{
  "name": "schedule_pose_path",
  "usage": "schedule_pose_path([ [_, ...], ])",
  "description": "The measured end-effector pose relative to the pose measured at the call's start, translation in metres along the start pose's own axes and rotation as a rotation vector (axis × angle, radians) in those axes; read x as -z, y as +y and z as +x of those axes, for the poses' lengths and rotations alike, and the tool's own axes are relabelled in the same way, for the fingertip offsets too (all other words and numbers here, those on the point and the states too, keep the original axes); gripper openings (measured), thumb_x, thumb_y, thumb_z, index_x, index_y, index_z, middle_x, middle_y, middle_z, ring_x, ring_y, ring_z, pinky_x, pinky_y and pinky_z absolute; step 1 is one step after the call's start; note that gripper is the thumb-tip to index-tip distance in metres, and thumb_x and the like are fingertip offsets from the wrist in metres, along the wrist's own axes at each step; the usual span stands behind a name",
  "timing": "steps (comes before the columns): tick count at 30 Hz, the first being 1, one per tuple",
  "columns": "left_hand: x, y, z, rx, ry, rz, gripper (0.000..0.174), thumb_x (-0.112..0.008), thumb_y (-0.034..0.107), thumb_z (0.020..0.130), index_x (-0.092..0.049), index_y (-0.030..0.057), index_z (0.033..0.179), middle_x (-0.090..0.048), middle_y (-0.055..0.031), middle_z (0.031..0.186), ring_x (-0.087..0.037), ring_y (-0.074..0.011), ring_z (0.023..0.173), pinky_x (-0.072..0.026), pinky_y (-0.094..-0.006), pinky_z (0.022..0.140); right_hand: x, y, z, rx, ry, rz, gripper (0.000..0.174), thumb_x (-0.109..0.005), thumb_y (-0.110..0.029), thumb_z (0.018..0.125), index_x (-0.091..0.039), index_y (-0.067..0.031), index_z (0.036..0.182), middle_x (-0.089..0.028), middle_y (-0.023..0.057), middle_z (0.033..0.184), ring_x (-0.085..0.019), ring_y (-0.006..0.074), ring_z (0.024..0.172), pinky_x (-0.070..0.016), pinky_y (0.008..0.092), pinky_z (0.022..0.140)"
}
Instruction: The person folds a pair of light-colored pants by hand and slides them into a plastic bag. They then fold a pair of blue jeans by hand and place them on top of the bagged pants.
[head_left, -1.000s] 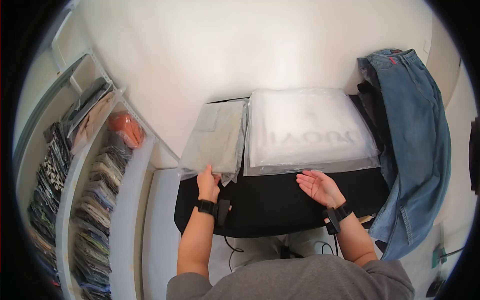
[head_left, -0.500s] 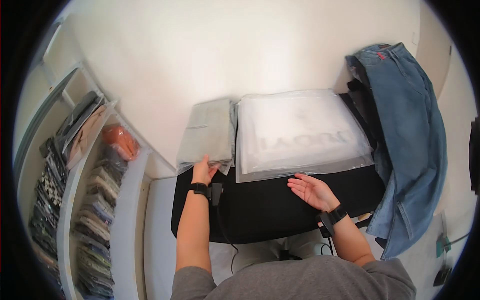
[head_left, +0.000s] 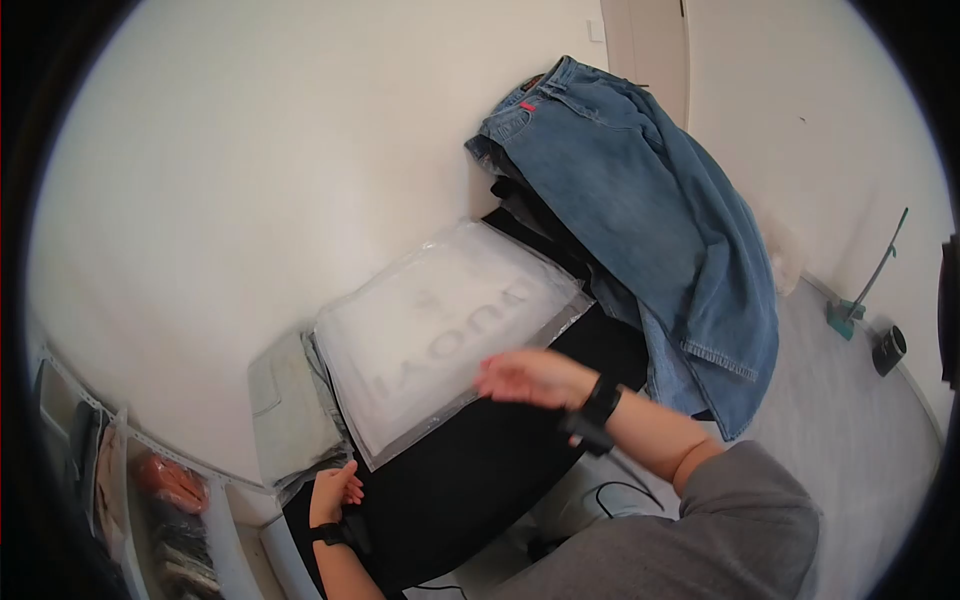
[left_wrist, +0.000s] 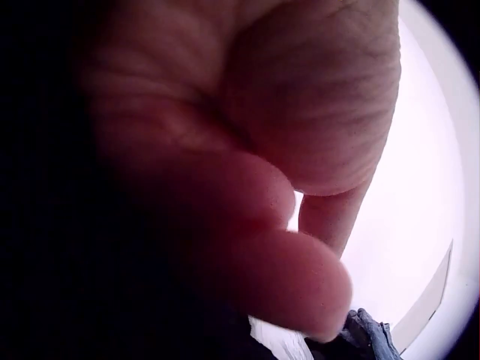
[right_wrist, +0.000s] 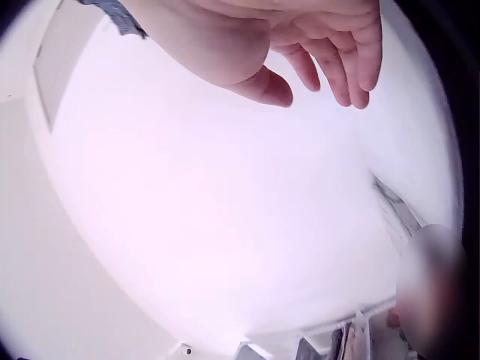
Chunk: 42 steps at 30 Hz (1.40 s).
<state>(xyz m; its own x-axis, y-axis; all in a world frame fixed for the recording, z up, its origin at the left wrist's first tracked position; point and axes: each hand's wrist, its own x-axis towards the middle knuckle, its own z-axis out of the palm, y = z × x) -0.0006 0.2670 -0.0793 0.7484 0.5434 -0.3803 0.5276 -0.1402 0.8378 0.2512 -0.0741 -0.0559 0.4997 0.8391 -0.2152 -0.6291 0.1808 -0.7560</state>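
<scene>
In the head view, my left hand is beside the lower edge of a folded pale grey-green garment in clear plastic; its fingers curl loosely round nothing. My right hand, blurred, hovers by the front edge of a stack of clear-and-white plastic bags with dark lettering, its fingers relaxed and holding nothing. The left wrist view is mostly filled by the bent fingers and palm of the left hand. Against a white wall, the right hand shows loose, slightly spread fingers in the right wrist view.
Blue jeans drape over the far right end of the black table. Shelves with bagged clothes, including an orange bundle, stand at lower left. A green broom and a dark bin are on the floor at right.
The head view has turned right, so the jeans and table appear further left. My left hand has let go of the folded garment's lower edge. My right hand has lifted over the bags' front edge.
</scene>
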Motion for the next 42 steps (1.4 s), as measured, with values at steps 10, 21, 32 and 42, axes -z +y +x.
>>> schedule_pose_path([
  [10,-0.006,-0.015,-0.001,-0.228,0.023,-0.143,0.044,-0.063,0.033,0.086,-0.055,0.0023,0.055,-0.050,-0.0055,0.045,-0.055,-0.0170,0.041,-0.0354,-0.0241,0.041,0.106,-0.120,0.019,0.605,0.698,0.834,0.029,-0.057,-0.032,0.091,-0.049,-0.0046,0.095,-0.058,0.0092,0.080,-0.057,0.0196,0.065,-0.0482,0.0277,0.054],
  [21,-0.008,-0.015,-0.004,-0.278,0.066,-0.141,0.045,-0.059,0.033,0.088,-0.055,0.0043,0.055,-0.050,-0.0055,0.046,-0.056,-0.0157,0.044,-0.0373,-0.0245,0.044,0.049,-0.221,-0.058,1.046,0.388,0.498,0.026,-0.062,-0.036,0.088,-0.062,-0.0115,0.096,-0.063,0.0007,0.092,-0.056,0.0144,0.086,-0.0430,0.0269,0.076],
  [32,-0.007,-0.020,0.000,-0.296,0.064,-0.150,0.046,-0.058,0.034,0.089,-0.052,0.0064,0.053,-0.051,-0.0058,0.046,-0.056,-0.0140,0.044,-0.0350,-0.0232,0.043,-0.060,-0.178,-0.166,1.042,0.074,0.040,0.035,-0.053,-0.036,0.094,-0.056,-0.0090,0.116,-0.055,0.0031,0.122,-0.044,0.0186,0.120,-0.0357,0.0330,0.098],
  [42,-0.013,-0.018,-0.004,-0.293,0.105,-0.122,0.045,-0.057,0.034,0.089,-0.051,0.0069,0.054,-0.055,-0.0066,0.048,-0.045,-0.0089,0.040,-0.0328,-0.0228,0.042,-0.078,-0.041,-0.196,0.447,0.212,-0.258,0.040,-0.049,-0.029,0.096,-0.049,-0.0013,0.126,-0.056,0.0084,0.120,-0.051,0.0178,0.113,-0.0406,0.0312,0.092],
])
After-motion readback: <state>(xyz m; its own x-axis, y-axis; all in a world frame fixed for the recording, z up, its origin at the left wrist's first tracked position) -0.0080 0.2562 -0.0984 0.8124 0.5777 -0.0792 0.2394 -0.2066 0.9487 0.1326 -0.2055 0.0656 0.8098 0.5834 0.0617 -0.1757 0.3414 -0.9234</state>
